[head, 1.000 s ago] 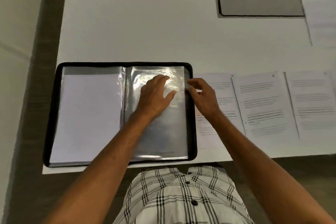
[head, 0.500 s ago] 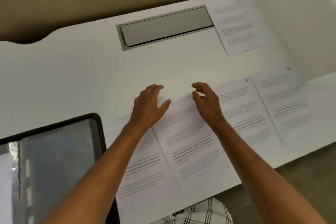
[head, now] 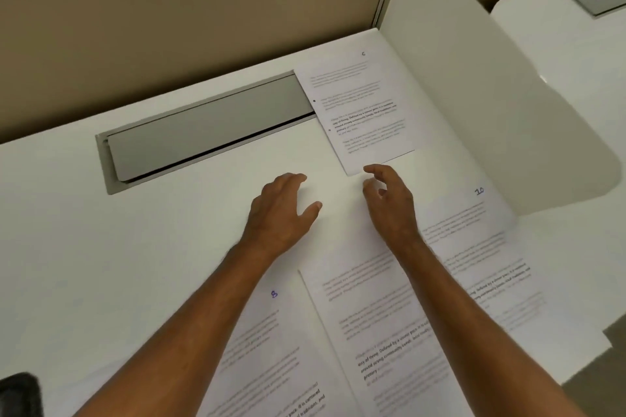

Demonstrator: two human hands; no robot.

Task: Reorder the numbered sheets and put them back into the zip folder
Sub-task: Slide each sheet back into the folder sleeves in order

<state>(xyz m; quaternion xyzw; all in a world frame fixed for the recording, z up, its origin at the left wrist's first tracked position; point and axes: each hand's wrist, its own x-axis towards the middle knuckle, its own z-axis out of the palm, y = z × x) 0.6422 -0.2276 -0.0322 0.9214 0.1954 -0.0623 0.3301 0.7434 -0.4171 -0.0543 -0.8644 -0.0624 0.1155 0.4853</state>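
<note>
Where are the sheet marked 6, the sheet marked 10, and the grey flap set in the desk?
sheet marked 6 [head: 359, 105]: head view, middle of its printed text.
sheet marked 10 [head: 474, 234]: head view, upper text lines.
grey flap [head: 210, 125]: head view, centre of its lid.

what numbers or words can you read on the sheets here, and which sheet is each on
"6": handwritten at the top corner of the far sheet by the grey desk hatch.
"10": handwritten at the top of the right sheet.
"8": handwritten in blue at the top of the near left sheet.
Middle sheet: its number is hidden behind the right hand.
Printed body text on all sheets: too blurred to read reliably.
</note>
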